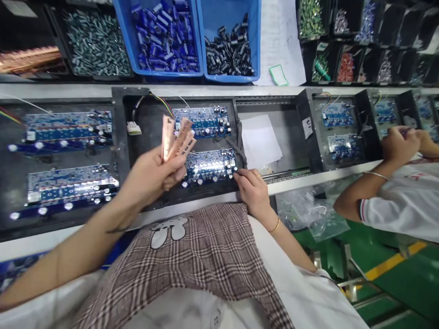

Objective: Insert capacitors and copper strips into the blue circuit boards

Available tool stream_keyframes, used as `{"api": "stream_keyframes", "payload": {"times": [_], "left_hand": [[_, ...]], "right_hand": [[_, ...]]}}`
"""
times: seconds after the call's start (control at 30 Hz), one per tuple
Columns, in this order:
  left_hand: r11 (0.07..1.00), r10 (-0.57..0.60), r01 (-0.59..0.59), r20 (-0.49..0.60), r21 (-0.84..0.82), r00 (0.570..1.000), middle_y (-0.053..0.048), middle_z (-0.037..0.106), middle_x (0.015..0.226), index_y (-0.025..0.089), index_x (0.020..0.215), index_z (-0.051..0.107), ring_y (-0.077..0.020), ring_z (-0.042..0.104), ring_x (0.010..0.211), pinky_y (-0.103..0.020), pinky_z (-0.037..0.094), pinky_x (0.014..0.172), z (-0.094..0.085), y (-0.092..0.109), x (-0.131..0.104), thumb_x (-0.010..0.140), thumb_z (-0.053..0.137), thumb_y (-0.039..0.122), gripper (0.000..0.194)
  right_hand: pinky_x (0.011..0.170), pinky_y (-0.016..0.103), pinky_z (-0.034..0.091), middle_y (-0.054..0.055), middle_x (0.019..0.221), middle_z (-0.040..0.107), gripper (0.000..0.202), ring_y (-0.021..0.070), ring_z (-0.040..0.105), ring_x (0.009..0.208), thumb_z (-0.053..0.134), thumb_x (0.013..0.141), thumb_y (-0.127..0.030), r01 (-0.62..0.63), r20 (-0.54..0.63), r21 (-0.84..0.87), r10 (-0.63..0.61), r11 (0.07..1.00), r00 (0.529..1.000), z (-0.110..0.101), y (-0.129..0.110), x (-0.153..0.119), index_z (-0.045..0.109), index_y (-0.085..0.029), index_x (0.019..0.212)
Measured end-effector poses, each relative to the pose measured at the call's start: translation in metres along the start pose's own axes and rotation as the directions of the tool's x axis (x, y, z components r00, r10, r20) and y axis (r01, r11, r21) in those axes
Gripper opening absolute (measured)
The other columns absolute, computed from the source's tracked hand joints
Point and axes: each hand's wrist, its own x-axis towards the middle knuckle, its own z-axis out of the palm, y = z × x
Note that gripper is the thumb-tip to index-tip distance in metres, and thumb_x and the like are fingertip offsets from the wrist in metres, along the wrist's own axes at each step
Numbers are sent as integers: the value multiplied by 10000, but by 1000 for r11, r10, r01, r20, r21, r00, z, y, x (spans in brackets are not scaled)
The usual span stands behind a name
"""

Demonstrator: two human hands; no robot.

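My left hand [154,176] is closed around several flat copper strips [176,137] with slots cut in them. They stick up from the fist above the left part of the lower blue circuit board [209,165]. At that board's right end is my right hand [253,189], its thumb and fingertips pinched together by the small capacitors on the edge. Whatever lies between those fingertips is too small or hidden to make out. Behind, the upper circuit board [202,121] lies in the same black tray [144,141], with coloured wires and a white connector [133,128] to its left.
More circuit boards [70,187] lie in a tray at left. Blue bins of blue capacitors [164,36] and black capacitors [229,50] stand behind the line. White paper [261,141] lies in the section at right. Farther right, a co-worker's hands [401,144] work over other boards.
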Motion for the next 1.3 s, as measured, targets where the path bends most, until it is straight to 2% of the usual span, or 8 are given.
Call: {"api": "stream_keyframes", "payload": {"times": [0.27, 0.4, 0.5, 0.6, 0.7, 0.83, 1.07, 1.3], "left_hand": [[983, 146, -148, -26, -111, 989, 48, 578, 577, 220, 1280, 471, -26, 278, 373, -152, 167, 383, 33, -17, -9, 790, 743, 413, 593], [962, 42, -20, 76, -272, 996, 27, 579, 582, 194, 989, 532, 6, 233, 349, -113, 157, 359, 25, -12, -13, 832, 697, 480, 366], [905, -82, 142, 163, -400, 983, 36, 518, 549, 154, 807, 524, 24, 170, 332, -89, 121, 307, 11, -6, -14, 832, 701, 448, 344], [885, -140, 186, 137, -427, 981, -20, 595, 657, 137, 851, 585, -57, 459, 417, -113, 332, 302, -3, 4, -11, 876, 655, 343, 219], [901, -159, 113, -77, -420, 984, -94, 682, 892, 137, 906, 599, -148, 634, 647, -190, 503, 395, -19, 11, -1, 908, 600, 267, 129], [905, -80, -22, -221, -425, 972, 16, 520, 642, 171, 895, 569, -41, 382, 412, -98, 304, 316, -36, 14, 13, 935, 575, 311, 146], [916, -93, 14, -178, -400, 980, 92, 266, 575, 203, 871, 488, -22, 158, 428, -81, 125, 336, -37, 6, 13, 840, 720, 386, 297], [939, -49, -22, -194, -344, 980, 62, 402, 595, 184, 788, 475, -11, 197, 418, -106, 129, 353, -32, -4, 7, 847, 690, 440, 339]], "right_hand": [[846, 307, 601, 54, 1224, 660, 315, 145, 668, 998, 624, 926, -319, -73, 77, 493, 40, 867, 996, -27, -50, 68, 613, -252, 1233], [1008, 394, 540, 50, 1359, 588, 381, 174, 594, 1204, 587, 948, -238, 197, -100, 396, -172, 897, 980, -22, -65, 99, 543, -304, 1321], [1108, 466, 444, 43, 1245, 669, 289, 194, 560, 1243, 549, 951, -151, 587, -108, 215, -578, 781, 809, -28, -59, 116, 625, -252, 1211], [969, 417, 515, 66, 1103, 715, 223, 186, 621, 1059, 496, 967, -128, 724, -35, 195, -733, 661, 679, -35, -47, 138, 646, -181, 1123], [825, 359, 515, 64, 1051, 707, 214, 168, 617, 937, 452, 985, -126, 636, 2, 197, -649, 747, 761, -32, -33, 162, 638, -193, 1068], [837, 371, 463, 68, 941, 684, 197, 194, 578, 900, 438, 1001, -174, 466, 96, 30, -467, 884, 879, -8, -11, 194, 628, -185, 1052], [816, 379, 418, 111, 971, 627, 344, 238, 505, 894, 308, 1011, -153, 559, 408, -246, -438, 792, 801, 22, 13, 219, 626, -160, 1140], [823, 387, 435, 135, 1068, 588, 392, 252, 515, 951, 263, 1000, -133, 532, 382, -264, -420, 805, 824, 16, 13, 211, 583, -158, 1225]]}}
